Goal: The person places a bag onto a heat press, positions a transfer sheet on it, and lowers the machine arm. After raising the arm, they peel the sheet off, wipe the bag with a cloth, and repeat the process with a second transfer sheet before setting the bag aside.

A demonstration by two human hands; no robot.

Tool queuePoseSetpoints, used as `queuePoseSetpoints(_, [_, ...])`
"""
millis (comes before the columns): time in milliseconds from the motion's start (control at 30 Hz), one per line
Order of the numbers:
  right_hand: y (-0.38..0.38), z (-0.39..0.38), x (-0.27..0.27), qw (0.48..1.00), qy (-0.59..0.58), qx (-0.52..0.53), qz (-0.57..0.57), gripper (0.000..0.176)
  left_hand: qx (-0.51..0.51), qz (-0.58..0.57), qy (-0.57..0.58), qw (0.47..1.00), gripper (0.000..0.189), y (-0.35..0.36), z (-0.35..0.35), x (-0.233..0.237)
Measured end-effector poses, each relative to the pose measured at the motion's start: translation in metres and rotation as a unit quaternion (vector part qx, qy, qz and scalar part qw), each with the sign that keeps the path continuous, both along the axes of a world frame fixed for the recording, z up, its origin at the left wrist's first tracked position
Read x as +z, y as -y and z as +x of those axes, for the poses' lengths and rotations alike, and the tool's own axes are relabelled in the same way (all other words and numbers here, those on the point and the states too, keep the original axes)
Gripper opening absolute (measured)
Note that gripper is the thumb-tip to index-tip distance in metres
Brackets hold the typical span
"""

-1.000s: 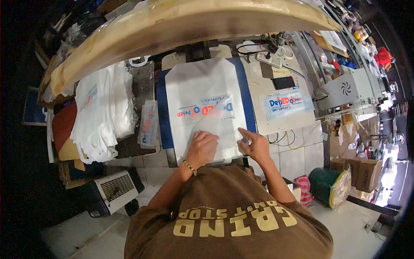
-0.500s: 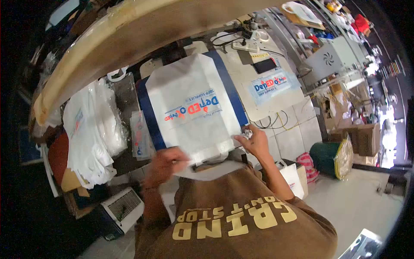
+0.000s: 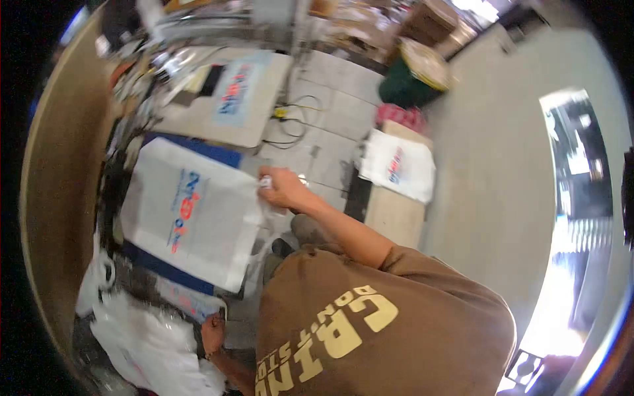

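A white bag (image 3: 165, 221) with blue and red lettering lies flat over a dark blue board (image 3: 155, 264), whose edges show on both sides. My right hand (image 3: 284, 188) is closed at the bag's near right corner, with a small crumpled white piece (image 3: 265, 182) between its fingers. My left hand (image 3: 212, 333) is low at the left, beside a printed clear sheet (image 3: 188, 298) at the table's near edge. Its fingers are blurred.
Loose white bags (image 3: 142, 336) lie piled at the left. A pale board (image 3: 264, 99) carries another printed sheet (image 3: 241, 96) and a dark phone (image 3: 211, 80). A printed white bag (image 3: 403, 165) rests on a cardboard-coloured surface at right, near a green drum (image 3: 403, 82). Cables (image 3: 300, 122) hang over the tiled floor.
My view has swung to the right, so the table appears turned and shifted left. My left hand has moved off the bag's near edge toward the printed sheet; my right hand stays at the corner.
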State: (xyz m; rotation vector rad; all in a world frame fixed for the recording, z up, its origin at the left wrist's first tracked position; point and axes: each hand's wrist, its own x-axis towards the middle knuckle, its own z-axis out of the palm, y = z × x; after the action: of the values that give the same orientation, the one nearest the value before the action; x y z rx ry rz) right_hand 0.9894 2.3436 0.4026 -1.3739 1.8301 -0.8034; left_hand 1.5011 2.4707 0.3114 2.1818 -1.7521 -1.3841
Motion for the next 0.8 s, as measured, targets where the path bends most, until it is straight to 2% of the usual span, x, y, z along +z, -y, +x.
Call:
queuePoseSetpoints(67, [-0.020, -0.022, 0.016, 0.999, 0.031, -0.016, 0.019, 0.036, -0.189, 0.002, 0.048, 0.981, 0.028, 0.012, -0.025, 0.036])
queuePoseSetpoints(133, [-0.037, -0.044, 0.007, 0.988, 0.135, -0.075, 0.006, 0.037, -0.228, 0.019, 0.027, 0.973, 0.029, 0.017, -0.010, 0.017])
queuePoseSetpoints(200, [-0.052, -0.081, -0.017, 0.989, 0.113, -0.094, -0.011, 0.035, -0.257, 0.039, 0.011, 0.965, 0.030, 0.024, -0.002, 0.008])
queuePoseSetpoints(267, [-0.078, -0.121, -0.021, 0.977, 0.145, -0.154, 0.013, 0.028, -0.168, 0.164, -0.033, 0.972, 0.032, 0.030, -0.007, 0.012])
queuePoseSetpoints(300, [-0.093, -0.142, -0.019, 0.959, 0.199, -0.198, 0.024, 0.026, -0.173, 0.163, -0.027, 0.971, 0.032, 0.031, -0.016, 0.016])
queuePoseSetpoints(333, [-0.107, -0.161, -0.015, 0.937, 0.253, -0.241, 0.033, 0.025, -0.139, 0.190, -0.023, 0.972, 0.033, 0.030, -0.027, 0.017])
queuePoseSetpoints(400, [-0.136, -0.207, -0.057, 0.887, 0.338, -0.311, -0.052, 0.023, -0.110, 0.213, -0.018, 0.971, 0.035, 0.035, -0.049, 0.011])
queuePoseSetpoints(467, [-0.171, -0.242, -0.050, 0.799, 0.458, -0.384, -0.068, 0.020, -0.076, 0.299, -0.069, 0.949, 0.040, 0.036, -0.066, -0.002])
queuePoseSetpoints(533, [-0.211, -0.288, -0.067, 0.743, 0.531, -0.398, -0.089, 0.025, -0.101, 0.312, -0.084, 0.941, 0.040, 0.022, -0.054, -0.059])
queuePoseSetpoints(567, [-0.230, -0.308, -0.077, 0.720, 0.542, -0.417, -0.116, 0.027, -0.117, 0.325, -0.099, 0.933, 0.040, 0.021, -0.055, -0.076])
queuePoseSetpoints(667, [-0.289, -0.366, -0.111, 0.640, 0.558, -0.494, -0.186, 0.028, -0.161, 0.296, -0.056, 0.940, 0.038, 0.012, -0.088, -0.081])
queuePoseSetpoints(700, [-0.309, -0.385, -0.128, 0.633, 0.562, -0.498, -0.188, 0.028, -0.164, 0.291, -0.044, 0.942, 0.037, 0.008, -0.097, -0.081])
queuePoseSetpoints(767, [-0.343, -0.415, -0.170, 0.555, 0.568, -0.584, -0.165, 0.023, -0.163, 0.282, -0.025, 0.945, 0.036, 0.006, -0.115, -0.074])
queuePoseSetpoints(800, [-0.357, -0.424, -0.194, 0.548, 0.572, -0.588, -0.163, 0.023, -0.162, 0.280, -0.018, 0.946, 0.035, 0.006, -0.121, -0.071])
